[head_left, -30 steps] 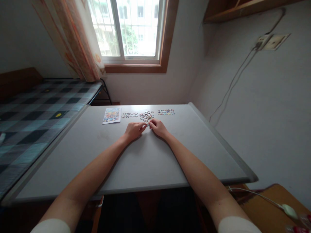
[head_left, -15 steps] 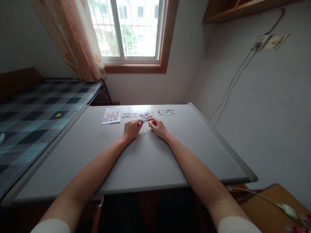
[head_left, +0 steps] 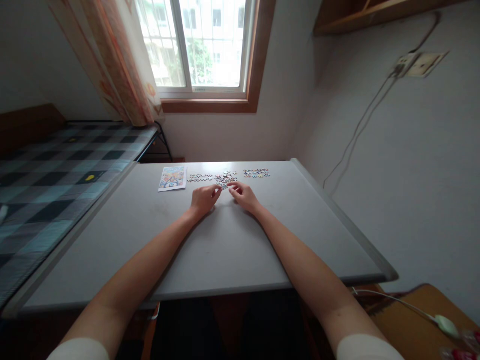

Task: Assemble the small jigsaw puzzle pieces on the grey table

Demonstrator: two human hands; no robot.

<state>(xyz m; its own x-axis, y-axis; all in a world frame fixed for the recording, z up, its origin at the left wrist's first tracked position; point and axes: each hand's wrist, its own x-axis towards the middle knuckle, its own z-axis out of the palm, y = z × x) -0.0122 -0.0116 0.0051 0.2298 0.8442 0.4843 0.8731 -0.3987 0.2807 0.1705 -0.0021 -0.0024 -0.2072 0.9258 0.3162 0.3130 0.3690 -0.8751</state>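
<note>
Hands (head_left: 204, 198) (head_left: 244, 196) at puzzle pile (head_left: 226, 178), grip unclear, table side edges (head_left: 343, 217) distant

Prob. a bdrm, given the checked bed (head_left: 78, 167) & curtain (head_left: 112, 60).

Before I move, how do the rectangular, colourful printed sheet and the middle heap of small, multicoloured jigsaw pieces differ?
Form: the printed sheet is one flat rectangle; the middle heap is many small pieces, irregularly spread.
Place: the sheet lies apart from the left hand and right hand; the heap lies close to their fingers.
Shared: both are multicoloured and rest on the grey tabletop.
</note>
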